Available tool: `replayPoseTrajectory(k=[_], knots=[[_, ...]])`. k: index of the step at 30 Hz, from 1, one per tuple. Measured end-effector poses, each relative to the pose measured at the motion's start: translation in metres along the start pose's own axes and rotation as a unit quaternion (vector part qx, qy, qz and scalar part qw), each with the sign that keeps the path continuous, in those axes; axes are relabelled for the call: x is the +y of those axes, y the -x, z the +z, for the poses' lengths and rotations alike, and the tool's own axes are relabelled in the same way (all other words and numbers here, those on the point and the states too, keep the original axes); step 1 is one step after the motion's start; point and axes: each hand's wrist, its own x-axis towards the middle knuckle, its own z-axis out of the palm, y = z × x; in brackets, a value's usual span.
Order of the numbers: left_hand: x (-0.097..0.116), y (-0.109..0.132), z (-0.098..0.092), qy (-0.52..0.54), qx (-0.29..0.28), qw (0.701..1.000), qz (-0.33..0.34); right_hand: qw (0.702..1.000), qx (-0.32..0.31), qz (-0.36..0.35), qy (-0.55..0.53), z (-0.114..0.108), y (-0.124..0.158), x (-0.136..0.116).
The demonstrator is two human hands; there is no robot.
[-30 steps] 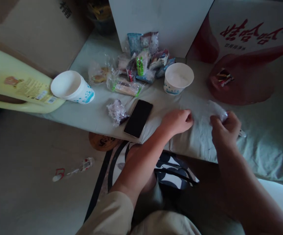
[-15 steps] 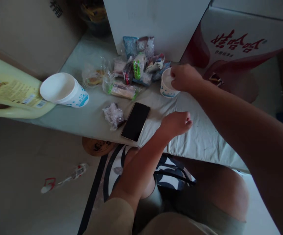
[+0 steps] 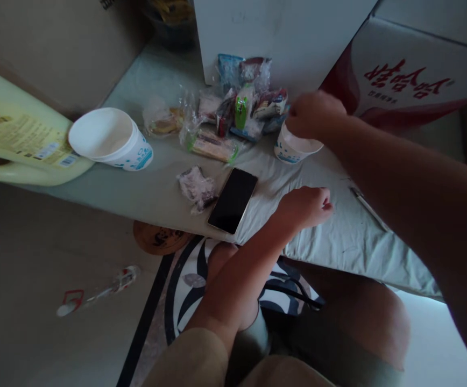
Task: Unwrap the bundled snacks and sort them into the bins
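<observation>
My right hand (image 3: 317, 114) is closed above a white paper cup (image 3: 292, 153) with blue print. Its curled fingers hang over the cup's far rim and hide part of the opening. What they pinch, if anything, I cannot make out. My left hand (image 3: 306, 207) rests as a loose fist on the cloth-covered surface (image 3: 330, 236), nearer to me than the cup, with nothing showing in it. A black phone (image 3: 233, 200) lies left of that fist, beside a small wrapped snack (image 3: 197, 188). Several more wrapped snacks (image 3: 239, 110) are piled left of the cup.
Nested white paper cups (image 3: 134, 153) lie tilted against a large yellow jug (image 3: 35, 134) at the left. A white box (image 3: 282, 43) and a red-and-white carton (image 3: 411, 70) stand at the back. A thin stick (image 3: 368, 208) lies beside my right forearm. On the floor is a clear bottle (image 3: 112, 287).
The view has shifted, so most things appear farther right. My right hand has risen a little, showing more of the cup's rim. The thin stick has come into sight; my left fist stays put.
</observation>
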Motion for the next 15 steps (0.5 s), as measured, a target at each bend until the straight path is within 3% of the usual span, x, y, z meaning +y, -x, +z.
replayPoseTrajectory(k=[2, 4, 9, 15], knots=[[0.001, 0.0, 0.0, -0.006, -0.004, 1.0, -0.003, 0.988, 0.142, -0.066, 0.016, 0.0, 0.011, -0.013], [0.001, 0.0, 0.001, -0.014, -0.004, 1.0, -0.008, 0.974, 0.184, -0.132, 0.01, 0.005, 0.018, -0.029], [-0.002, -0.003, 0.003, -0.035, -0.019, 0.999, 0.012, 0.983, 0.08, -0.155, 0.055, 0.026, 0.012, -0.065], [-0.006, -0.004, 0.003, -0.026, -0.034, 0.999, 0.001, 0.986, 0.077, -0.141, 0.048, 0.039, -0.006, -0.062]])
